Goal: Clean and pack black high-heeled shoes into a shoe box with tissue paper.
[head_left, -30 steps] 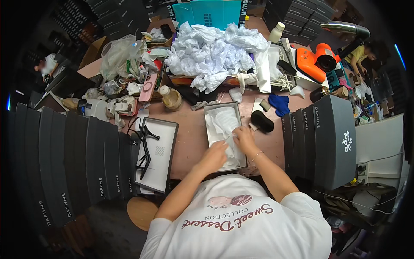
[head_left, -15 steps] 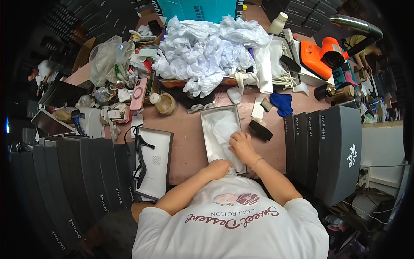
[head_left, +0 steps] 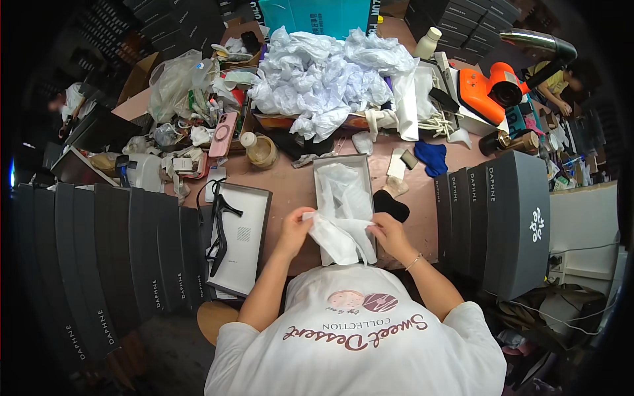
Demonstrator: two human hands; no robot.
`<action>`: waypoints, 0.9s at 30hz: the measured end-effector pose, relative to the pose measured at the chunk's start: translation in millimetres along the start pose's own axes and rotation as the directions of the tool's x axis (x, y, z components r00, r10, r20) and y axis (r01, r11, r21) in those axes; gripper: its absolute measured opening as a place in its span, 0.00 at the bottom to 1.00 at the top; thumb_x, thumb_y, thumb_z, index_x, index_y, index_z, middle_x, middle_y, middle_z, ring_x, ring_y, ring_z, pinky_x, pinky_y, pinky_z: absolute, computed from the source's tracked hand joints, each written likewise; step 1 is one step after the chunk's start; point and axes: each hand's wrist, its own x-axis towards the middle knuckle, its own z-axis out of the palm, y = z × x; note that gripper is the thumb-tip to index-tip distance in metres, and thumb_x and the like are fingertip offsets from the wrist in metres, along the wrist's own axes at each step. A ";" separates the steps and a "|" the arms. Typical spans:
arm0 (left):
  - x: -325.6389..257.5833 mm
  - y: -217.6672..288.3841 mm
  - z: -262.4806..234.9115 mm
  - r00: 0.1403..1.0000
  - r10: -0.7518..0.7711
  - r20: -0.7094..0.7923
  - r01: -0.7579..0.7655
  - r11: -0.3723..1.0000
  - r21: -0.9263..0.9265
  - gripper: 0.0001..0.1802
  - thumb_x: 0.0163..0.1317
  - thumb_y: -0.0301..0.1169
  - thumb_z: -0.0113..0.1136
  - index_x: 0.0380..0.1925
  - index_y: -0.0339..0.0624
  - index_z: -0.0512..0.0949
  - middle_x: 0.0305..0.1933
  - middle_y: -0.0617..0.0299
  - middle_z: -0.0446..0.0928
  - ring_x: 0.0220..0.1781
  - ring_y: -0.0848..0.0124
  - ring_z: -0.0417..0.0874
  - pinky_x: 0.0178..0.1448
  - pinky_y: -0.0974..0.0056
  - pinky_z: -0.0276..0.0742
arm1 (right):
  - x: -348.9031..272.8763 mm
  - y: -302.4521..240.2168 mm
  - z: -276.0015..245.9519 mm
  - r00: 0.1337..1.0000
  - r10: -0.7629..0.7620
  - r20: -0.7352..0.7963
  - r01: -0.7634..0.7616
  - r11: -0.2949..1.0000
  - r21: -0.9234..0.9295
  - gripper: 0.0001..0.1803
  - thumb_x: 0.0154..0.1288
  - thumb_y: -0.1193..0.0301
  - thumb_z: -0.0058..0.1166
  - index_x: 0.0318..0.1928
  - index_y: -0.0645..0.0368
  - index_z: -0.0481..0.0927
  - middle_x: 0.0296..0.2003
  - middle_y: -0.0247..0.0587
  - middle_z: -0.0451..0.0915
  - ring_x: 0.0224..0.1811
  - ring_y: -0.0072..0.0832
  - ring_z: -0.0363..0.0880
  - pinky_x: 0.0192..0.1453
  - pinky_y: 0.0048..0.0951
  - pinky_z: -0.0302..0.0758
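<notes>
In front of me stands an open shoebox (head_left: 372,181), grey-rimmed, with crumpled white tissue paper (head_left: 342,188) inside. Above its near half a white tissue sheet (head_left: 335,239) is stretched between my hands. My left hand (head_left: 294,230) pinches its left edge, and my right hand (head_left: 391,236) pinches the right one. What lies beneath the paper is hidden. To the left, a black heeled sandal (head_left: 220,244) with thin straps rests in a white-lined box lid (head_left: 246,261). A black rounded item (head_left: 391,206) lies on the table beside the box's right side.
Upright dark grey shoeboxes (head_left: 119,257) line my left, and more boxes (head_left: 518,224) stand at right. Across the back are a heap of crumpled white paper (head_left: 323,86), a jar (head_left: 262,152), a pink phone (head_left: 223,135), a blue cloth (head_left: 431,160) and an orange device (head_left: 481,96).
Both hands have moved apart and now hold a tissue sheet up across the box's near half. The black item on the right has shifted, with a beige piece now showing behind it.
</notes>
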 end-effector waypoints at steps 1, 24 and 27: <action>-3.8 7.8 -12.3 0.999 0.028 -0.044 -0.027 0.999 0.041 0.10 0.62 0.20 0.54 0.44 0.34 0.76 0.38 0.63 0.79 0.40 0.76 0.79 0.46 0.71 0.75 | -4.3 2.6 0.7 0.981 0.158 -0.115 -0.130 0.967 0.218 0.08 0.62 0.74 0.57 0.41 0.64 0.78 0.39 0.43 0.80 0.37 0.27 0.80 0.41 0.26 0.76; -100.2 173.0 6.9 0.389 0.920 -0.046 -0.465 0.239 0.852 0.14 0.54 0.15 0.56 0.42 0.34 0.79 0.41 0.55 0.75 0.43 0.65 0.77 0.48 0.67 0.73 | 12.3 -145.3 74.3 0.499 -0.316 0.807 0.179 0.949 0.260 0.17 0.62 0.67 0.55 0.48 0.63 0.78 0.42 0.51 0.80 0.38 0.41 0.79 0.46 0.35 0.75; -97.2 169.7 2.0 0.416 0.880 -0.228 -0.478 0.425 0.769 0.16 0.53 0.15 0.56 0.43 0.34 0.78 0.44 0.56 0.75 0.45 0.66 0.77 0.48 0.67 0.74 | 19.8 -144.2 -2.9 0.914 -0.148 0.379 0.087 0.981 0.171 0.18 0.62 0.70 0.55 0.53 0.59 0.76 0.42 0.50 0.80 0.38 0.43 0.81 0.45 0.39 0.76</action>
